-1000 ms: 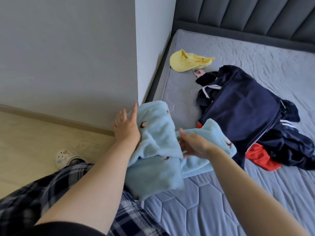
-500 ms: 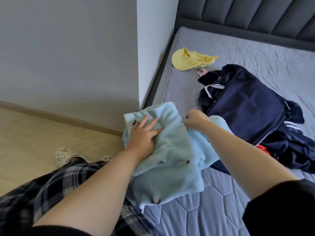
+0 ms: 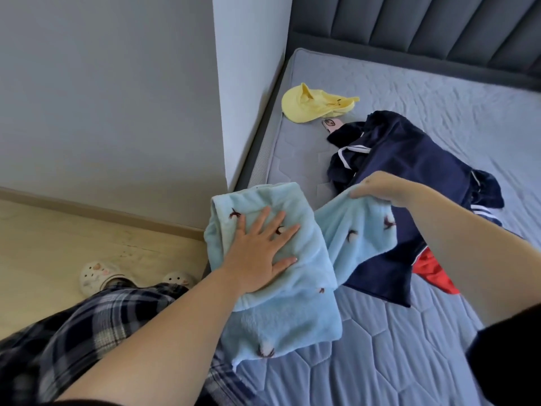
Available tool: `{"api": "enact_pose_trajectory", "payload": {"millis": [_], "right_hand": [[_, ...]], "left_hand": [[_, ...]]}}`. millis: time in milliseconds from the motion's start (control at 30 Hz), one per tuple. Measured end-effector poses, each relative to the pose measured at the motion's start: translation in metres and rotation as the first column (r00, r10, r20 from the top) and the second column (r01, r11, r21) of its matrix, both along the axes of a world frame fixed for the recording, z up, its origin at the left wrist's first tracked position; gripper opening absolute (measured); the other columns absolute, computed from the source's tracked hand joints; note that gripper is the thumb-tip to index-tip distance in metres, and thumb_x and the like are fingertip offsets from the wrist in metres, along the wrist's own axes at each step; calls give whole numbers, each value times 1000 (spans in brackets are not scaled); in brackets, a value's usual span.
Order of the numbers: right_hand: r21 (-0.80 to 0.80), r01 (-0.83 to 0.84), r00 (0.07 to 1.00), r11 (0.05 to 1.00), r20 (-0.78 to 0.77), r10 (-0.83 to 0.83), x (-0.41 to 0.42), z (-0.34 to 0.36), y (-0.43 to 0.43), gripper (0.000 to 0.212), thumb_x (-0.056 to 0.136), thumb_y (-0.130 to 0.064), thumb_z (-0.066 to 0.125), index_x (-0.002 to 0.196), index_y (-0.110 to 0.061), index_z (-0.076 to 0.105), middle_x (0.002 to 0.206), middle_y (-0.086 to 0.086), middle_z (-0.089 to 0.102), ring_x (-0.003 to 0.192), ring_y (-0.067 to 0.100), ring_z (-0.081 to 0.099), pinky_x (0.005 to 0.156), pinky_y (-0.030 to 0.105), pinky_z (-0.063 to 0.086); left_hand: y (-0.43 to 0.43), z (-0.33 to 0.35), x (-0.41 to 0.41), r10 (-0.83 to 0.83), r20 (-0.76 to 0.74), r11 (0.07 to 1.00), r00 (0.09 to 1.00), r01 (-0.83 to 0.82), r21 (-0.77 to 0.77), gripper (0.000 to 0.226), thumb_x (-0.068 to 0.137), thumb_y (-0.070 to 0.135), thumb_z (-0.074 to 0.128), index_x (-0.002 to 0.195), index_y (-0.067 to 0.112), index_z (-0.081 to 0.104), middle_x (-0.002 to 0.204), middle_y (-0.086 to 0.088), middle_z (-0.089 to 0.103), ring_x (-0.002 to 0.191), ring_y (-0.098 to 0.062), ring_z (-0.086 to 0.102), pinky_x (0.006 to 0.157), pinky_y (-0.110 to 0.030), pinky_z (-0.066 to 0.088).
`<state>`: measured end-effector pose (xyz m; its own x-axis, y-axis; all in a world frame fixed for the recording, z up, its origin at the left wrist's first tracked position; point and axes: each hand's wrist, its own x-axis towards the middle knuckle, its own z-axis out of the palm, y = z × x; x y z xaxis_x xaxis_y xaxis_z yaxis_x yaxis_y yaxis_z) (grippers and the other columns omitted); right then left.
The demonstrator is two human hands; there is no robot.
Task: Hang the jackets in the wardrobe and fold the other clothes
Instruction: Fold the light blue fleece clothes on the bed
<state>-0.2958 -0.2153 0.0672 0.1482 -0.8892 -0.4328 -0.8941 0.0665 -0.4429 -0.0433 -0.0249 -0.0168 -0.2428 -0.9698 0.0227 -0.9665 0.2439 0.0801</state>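
Note:
A light blue fleece garment [image 3: 281, 320] with small dark embroidered marks lies partly folded at the near left corner of the bed. My left hand [image 3: 260, 256] presses flat on its folded left part, fingers spread. My right hand [image 3: 380, 187] grips the upper edge of the garment's right part and holds it lifted off the mattress. A navy jacket [image 3: 409, 183] with white stripes lies crumpled just beyond, with a red garment [image 3: 430, 269] poking out under it.
A yellow cap-like garment [image 3: 313, 105] and a small pink item [image 3: 330, 124] lie near the bed's far left corner. The grey quilted mattress [image 3: 366, 370] meets a wall corner [image 3: 222, 112] on the left and a padded headboard [image 3: 409, 27] behind. Wooden floor [image 3: 58, 244] lies left.
My left hand shifted from the garment's left edge onto its folded top and now presses flat. My right hand moved right and up, pulling the garment's right part away.

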Motion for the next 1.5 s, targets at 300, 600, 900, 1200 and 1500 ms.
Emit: {"api": "enact_pose_trajectory", "payload": {"millis": [300, 600, 900, 1200, 1500], "right_hand": [[456, 297, 842, 839, 289, -456, -50, -7, 4, 68, 74, -53, 71, 116, 0, 60, 113, 16, 68, 107, 31, 63, 99, 46, 47], [501, 261, 868, 825, 253, -428, -63, -26, 39, 53, 72, -24, 80, 116, -2, 61, 101, 16, 72, 91, 28, 70, 71, 39, 58], [-8, 22, 977, 1000, 212, -20, 0, 26, 45, 25, 87, -37, 64, 84, -11, 61, 58, -3, 57, 42, 9, 51, 39, 20, 37], [494, -10, 661, 870, 656, -365, 63, 16, 85, 52, 95, -55, 40, 86, -6, 57, 60, 8, 60, 47, 18, 56, 51, 26, 51], [490, 6, 417, 872, 791, -447, 93, -39, 128, 26, 99, -4, 39, 111, 8, 58, 79, 15, 65, 67, 19, 64, 68, 24, 54]], "left_hand": [[-1, -7, -14, 8, 46, 1000, 999, -9, 26, 69, 86, 66, 0, 147, 39, -18, 158, 7, -19, 144, -21, -22, 114, -54, -10], [1, -5, -27, -73, -4, 986, 997, 73, 150, 79, 74, 81, -1, 145, 48, -10, 156, 10, -25, 139, -21, -33, 104, -66, -16], [7, -14, -30, -108, 86, 988, 990, 97, 124, 77, 83, 75, 22, 148, 43, -4, 158, 3, -21, 143, -26, -24, 105, -67, -11], [-2, -2, -24, 48, -265, 974, 963, 14, 227, 56, 90, 46, 48, 144, 44, 31, 159, 8, 11, 147, -19, 1, 112, -59, 3], [-17, 31, 10, 584, -807, 801, 86, -222, 556, 22, 95, 42, 49, 92, 25, 63, 74, 4, 73, 81, 1, 63, 74, -23, 42]]}}
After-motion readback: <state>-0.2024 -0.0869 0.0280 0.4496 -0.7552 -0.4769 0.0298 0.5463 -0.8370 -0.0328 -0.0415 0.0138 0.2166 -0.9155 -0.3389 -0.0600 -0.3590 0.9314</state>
